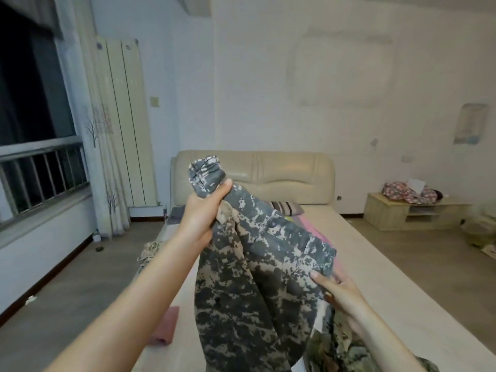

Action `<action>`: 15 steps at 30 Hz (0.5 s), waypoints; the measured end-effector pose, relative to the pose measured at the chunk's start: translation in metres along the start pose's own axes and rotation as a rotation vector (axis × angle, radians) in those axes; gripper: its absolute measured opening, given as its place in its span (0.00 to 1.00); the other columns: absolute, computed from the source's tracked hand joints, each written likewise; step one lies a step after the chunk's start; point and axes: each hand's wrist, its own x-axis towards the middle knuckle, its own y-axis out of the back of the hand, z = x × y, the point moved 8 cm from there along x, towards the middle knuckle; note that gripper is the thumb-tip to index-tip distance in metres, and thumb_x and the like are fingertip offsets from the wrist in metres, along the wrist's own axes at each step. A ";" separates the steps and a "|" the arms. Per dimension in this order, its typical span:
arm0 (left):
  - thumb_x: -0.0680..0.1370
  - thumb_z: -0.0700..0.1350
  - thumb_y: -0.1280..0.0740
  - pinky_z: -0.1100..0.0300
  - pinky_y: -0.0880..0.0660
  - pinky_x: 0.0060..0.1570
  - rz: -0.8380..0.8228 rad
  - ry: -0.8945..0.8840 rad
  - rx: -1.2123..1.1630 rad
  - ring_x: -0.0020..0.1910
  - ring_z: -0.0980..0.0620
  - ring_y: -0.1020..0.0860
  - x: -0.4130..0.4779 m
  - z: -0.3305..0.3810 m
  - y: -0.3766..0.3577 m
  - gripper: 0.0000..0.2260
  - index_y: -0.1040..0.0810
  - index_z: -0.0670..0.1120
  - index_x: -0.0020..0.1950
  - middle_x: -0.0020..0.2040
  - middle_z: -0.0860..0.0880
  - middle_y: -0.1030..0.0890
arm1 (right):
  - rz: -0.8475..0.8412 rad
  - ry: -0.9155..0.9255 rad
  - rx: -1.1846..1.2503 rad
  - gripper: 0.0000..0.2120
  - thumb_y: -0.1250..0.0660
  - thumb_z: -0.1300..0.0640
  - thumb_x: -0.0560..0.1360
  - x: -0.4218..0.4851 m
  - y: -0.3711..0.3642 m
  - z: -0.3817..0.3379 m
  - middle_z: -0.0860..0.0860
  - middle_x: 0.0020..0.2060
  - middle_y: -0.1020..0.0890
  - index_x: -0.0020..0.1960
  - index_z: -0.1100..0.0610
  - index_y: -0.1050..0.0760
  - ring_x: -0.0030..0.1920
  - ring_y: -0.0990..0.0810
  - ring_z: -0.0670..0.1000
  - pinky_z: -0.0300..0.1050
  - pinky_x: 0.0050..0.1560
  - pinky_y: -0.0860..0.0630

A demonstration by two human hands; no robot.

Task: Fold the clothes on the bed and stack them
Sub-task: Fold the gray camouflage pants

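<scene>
Bedroom, bed (389, 277) below us: we're holding the camo garment (255, 264) up over it, left hand (200, 213) gripping its bunched end, right hand (338, 288) pinching a lower edge.

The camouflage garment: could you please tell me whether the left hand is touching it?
Touching. The head view shows the left hand gripping the bunched upper end of the camouflage garment.

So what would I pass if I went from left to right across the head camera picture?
dark window → tall radiator → camouflage garment held up over the bed → low wooden cabinet
</scene>
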 end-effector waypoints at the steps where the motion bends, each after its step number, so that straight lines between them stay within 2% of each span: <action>1: 0.72 0.45 0.27 0.62 0.20 0.36 -0.012 0.004 0.005 0.42 0.51 0.16 0.003 0.005 0.002 0.09 0.20 0.45 0.50 0.42 0.48 0.14 | -0.060 0.010 0.015 0.29 0.24 0.52 0.63 0.003 -0.005 -0.012 0.54 0.52 0.16 0.62 0.58 0.25 0.52 0.17 0.55 0.50 0.53 0.21; 4: 0.66 0.48 0.24 0.62 0.21 0.38 -0.054 -0.070 0.178 0.45 0.51 0.16 0.013 0.028 0.022 0.16 0.19 0.46 0.51 0.45 0.48 0.14 | -0.085 0.150 0.114 0.23 0.27 0.53 0.65 0.013 -0.003 -0.082 0.56 0.49 0.15 0.59 0.58 0.24 0.48 0.16 0.55 0.43 0.40 0.19; 7: 0.57 0.54 0.23 0.63 0.22 0.38 -0.082 -0.069 0.464 0.44 0.54 0.16 0.021 0.044 0.057 0.22 0.18 0.49 0.49 0.46 0.50 0.14 | -0.100 0.292 0.129 0.21 0.29 0.53 0.67 0.019 0.000 -0.157 0.54 0.49 0.15 0.58 0.57 0.24 0.47 0.16 0.53 0.42 0.39 0.20; 8: 0.59 0.54 0.23 0.62 0.22 0.41 -0.081 -0.056 0.552 0.46 0.53 0.16 0.024 0.046 0.070 0.21 0.18 0.50 0.49 0.49 0.49 0.15 | -0.117 0.314 0.108 0.19 0.29 0.53 0.68 0.020 -0.001 -0.175 0.54 0.48 0.15 0.58 0.56 0.24 0.47 0.15 0.52 0.41 0.38 0.20; 10: 0.68 0.52 0.25 0.58 0.24 0.56 -0.077 -0.088 0.754 0.53 0.53 0.19 0.026 0.053 0.087 0.13 0.17 0.49 0.49 0.56 0.51 0.18 | -0.147 0.332 0.017 0.13 0.32 0.54 0.72 0.020 -0.004 -0.201 0.52 0.43 0.14 0.56 0.54 0.24 0.42 0.15 0.50 0.40 0.35 0.20; 11: 0.71 0.50 0.27 0.60 0.26 0.58 -0.111 -0.113 0.835 0.53 0.56 0.21 0.024 0.056 0.088 0.09 0.17 0.49 0.49 0.55 0.54 0.19 | -0.161 0.330 -0.041 0.11 0.33 0.55 0.74 0.020 -0.006 -0.210 0.51 0.41 0.14 0.55 0.53 0.25 0.40 0.15 0.50 0.39 0.33 0.21; 12: 0.74 0.49 0.30 0.66 0.25 0.50 -0.162 -0.117 0.875 0.46 0.61 0.21 0.019 0.054 0.086 0.06 0.18 0.50 0.49 0.49 0.57 0.18 | -0.174 0.329 -0.103 0.10 0.33 0.54 0.74 0.019 -0.007 -0.217 0.52 0.40 0.14 0.55 0.54 0.25 0.39 0.15 0.50 0.39 0.33 0.21; 13: 0.75 0.47 0.31 0.72 0.26 0.37 -0.216 -0.102 0.862 0.35 0.64 0.22 0.013 0.049 0.081 0.04 0.19 0.51 0.49 0.39 0.59 0.18 | -0.194 0.333 -0.159 0.11 0.33 0.54 0.74 0.019 -0.007 -0.222 0.52 0.40 0.14 0.55 0.54 0.26 0.38 0.15 0.50 0.40 0.33 0.21; 14: 0.76 0.46 0.32 0.74 0.30 0.28 -0.252 -0.091 0.813 0.28 0.64 0.23 0.009 0.044 0.077 0.04 0.20 0.52 0.50 0.33 0.58 0.18 | -0.215 0.341 -0.205 0.12 0.33 0.55 0.73 0.018 -0.008 -0.226 0.52 0.41 0.14 0.56 0.54 0.26 0.38 0.15 0.50 0.40 0.34 0.20; 15: 0.76 0.44 0.32 0.75 0.30 0.27 -0.272 -0.092 0.749 0.28 0.63 0.21 0.005 0.040 0.072 0.07 0.22 0.51 0.53 0.34 0.58 0.17 | -0.228 0.353 -0.243 0.12 0.33 0.56 0.73 0.018 -0.006 -0.231 0.52 0.41 0.15 0.56 0.54 0.26 0.38 0.15 0.50 0.40 0.34 0.20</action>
